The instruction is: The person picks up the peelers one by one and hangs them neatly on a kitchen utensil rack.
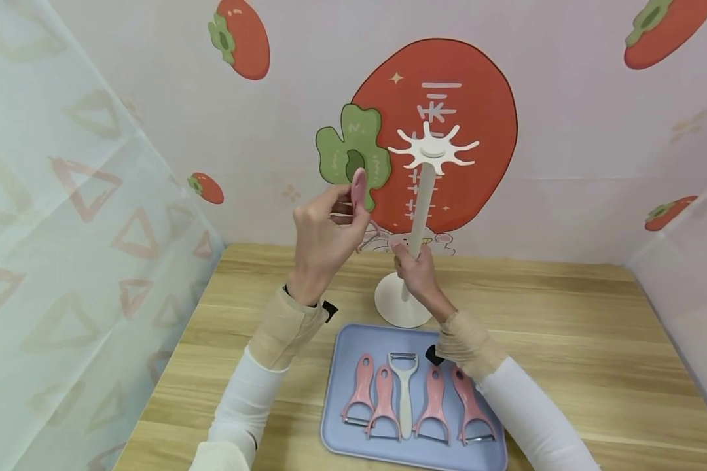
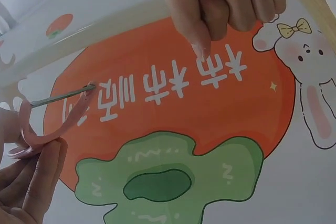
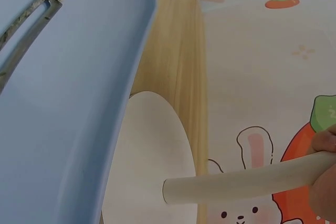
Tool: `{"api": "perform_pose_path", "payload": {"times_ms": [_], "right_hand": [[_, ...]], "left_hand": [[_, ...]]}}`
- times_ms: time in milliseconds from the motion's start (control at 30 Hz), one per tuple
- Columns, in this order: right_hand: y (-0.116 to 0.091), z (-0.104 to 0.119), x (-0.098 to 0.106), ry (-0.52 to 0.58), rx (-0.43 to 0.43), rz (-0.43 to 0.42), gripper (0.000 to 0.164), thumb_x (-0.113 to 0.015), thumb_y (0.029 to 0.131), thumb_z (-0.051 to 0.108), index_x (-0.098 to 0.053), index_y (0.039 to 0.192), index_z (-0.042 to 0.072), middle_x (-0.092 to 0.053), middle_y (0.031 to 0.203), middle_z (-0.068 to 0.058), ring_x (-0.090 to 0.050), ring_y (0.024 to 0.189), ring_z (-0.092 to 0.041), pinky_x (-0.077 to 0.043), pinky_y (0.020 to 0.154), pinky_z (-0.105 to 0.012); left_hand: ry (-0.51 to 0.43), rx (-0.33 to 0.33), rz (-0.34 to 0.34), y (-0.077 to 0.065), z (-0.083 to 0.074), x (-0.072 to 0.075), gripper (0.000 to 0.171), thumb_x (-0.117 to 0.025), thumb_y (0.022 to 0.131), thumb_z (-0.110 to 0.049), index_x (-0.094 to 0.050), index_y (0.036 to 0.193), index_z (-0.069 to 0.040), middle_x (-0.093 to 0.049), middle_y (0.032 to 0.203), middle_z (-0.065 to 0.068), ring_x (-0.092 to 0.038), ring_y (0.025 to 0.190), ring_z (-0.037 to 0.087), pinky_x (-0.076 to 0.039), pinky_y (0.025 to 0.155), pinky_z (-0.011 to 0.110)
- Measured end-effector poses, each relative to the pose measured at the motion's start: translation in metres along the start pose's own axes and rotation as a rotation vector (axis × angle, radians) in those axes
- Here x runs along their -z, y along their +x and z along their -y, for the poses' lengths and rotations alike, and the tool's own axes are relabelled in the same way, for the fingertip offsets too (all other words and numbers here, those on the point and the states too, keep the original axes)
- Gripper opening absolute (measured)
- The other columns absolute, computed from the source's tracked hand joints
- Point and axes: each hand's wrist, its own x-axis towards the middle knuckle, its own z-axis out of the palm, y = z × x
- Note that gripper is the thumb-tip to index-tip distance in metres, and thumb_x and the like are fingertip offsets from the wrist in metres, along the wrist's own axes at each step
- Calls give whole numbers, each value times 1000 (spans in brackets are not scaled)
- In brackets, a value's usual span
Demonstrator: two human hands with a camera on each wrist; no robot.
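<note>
My left hand (image 1: 332, 229) pinches a pink peeler (image 1: 359, 190) by its handle, raised to the left of a white stand. In the left wrist view the peeler's metal blade (image 2: 63, 96) spans its forked head. My right hand (image 1: 417, 268) grips the pole (image 1: 422, 212) of the stand below its middle. At the top the stand carries a ring of curved hooks (image 1: 433, 149), with nothing hanging on them. Its round base (image 1: 403, 301) is on the table behind the tray. The right wrist view shows the pole (image 3: 247, 184) rising from the base, with the fingers at the frame's edge.
A blue tray (image 1: 344, 340) lies in front of the stand. In it are several pink peelers (image 1: 384, 399) and one white peeler (image 1: 405, 392). The wooden table (image 1: 565, 340) meets a printed backdrop (image 1: 571, 131) at the rear, with another sheet at the left.
</note>
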Motion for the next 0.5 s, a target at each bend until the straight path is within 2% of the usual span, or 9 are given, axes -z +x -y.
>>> {"api": "perform_pose_path", "payload": {"times_ms": [233, 500], "right_hand": [[-1, 0, 3, -6, 7, 2, 56, -56, 105, 22, -40, 53, 10, -34, 43, 10, -29, 38, -6, -23, 40, -24], [0, -1, 3, -2, -10, 22, 56, -56, 105, 25, -40, 53, 9, -33, 45, 7, -28, 39, -7, -22, 41, -25]], "left_hand": [[-39, -12, -11, 13, -1, -10, 15, -70, 86, 3, -76, 99, 7, -77, 88, 17, -76, 67, 23, -61, 61, 27], [-20, -59, -45, 30, -8, -15, 15, -69, 86, 8, -76, 99, 12, -77, 87, 21, -77, 70, 28, -62, 62, 34]]}}
